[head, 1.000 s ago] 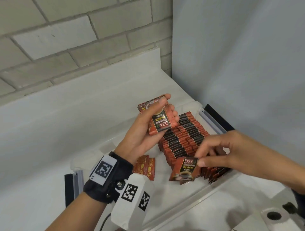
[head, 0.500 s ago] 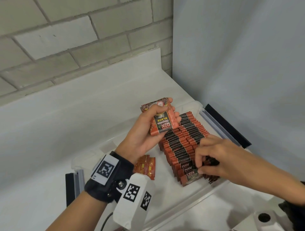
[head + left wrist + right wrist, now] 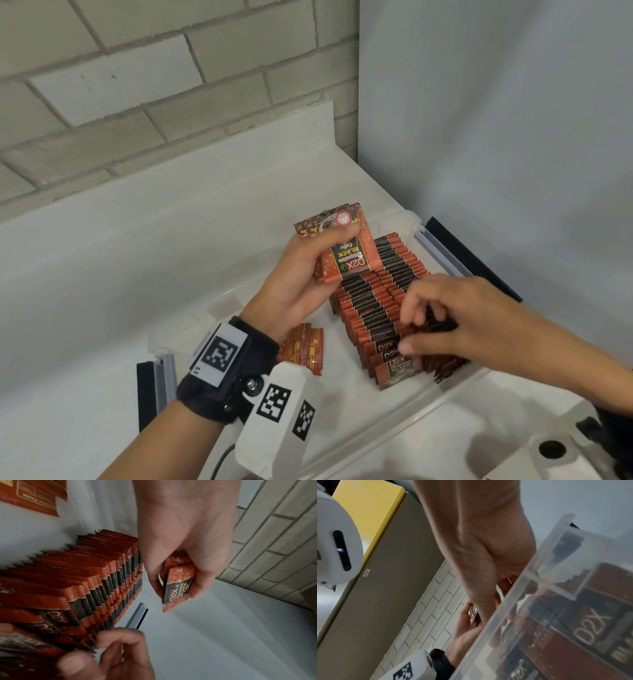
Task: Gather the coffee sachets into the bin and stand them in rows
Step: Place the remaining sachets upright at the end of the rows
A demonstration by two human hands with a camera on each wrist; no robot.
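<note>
The left hand (image 3: 298, 274) grips a small stack of red-and-black foil coffee sachets (image 3: 346, 251) above the clear plastic bin (image 3: 394, 431). The right hand (image 3: 455, 322) rests curled fingers on the standing sachet rows (image 3: 373, 301); loose red sachets (image 3: 303, 349) lie nearby.

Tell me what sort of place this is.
Probably a plain workroom or storeroom bench, not a home kitchen: a bare painted brick wall, a white worktop, and a clear plastic bin packed with rows of coffee sachets all of one brand.

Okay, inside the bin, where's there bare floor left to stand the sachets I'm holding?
Bare bin floor lies between the standing rows and the flat sachets by the left hand, and along the near wall. The rows' near end is crowded by the right hand.
</note>
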